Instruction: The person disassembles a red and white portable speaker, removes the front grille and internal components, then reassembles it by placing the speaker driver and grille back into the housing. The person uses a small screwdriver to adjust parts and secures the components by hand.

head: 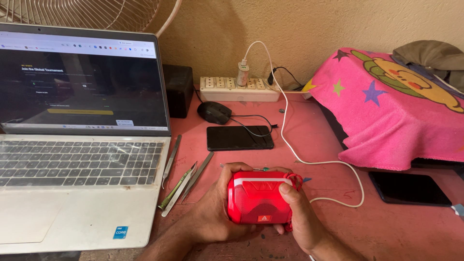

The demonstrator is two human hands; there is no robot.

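Pink desktop [309, 140] beside an open laptop [79, 140]: left hand [212, 212] and right hand [299, 217] clamp a red portable speaker [258, 198] between them, tweezers [181, 181] lying within reach.

A rough beige plaster wall [217, 29] fills the top of the frame. Below it a worn pink tabletop [401, 232] spreads across the lower right, scuffed and stained. A wire fan guard [92, 12] shows at upper left. Soft, even light falls throughout.
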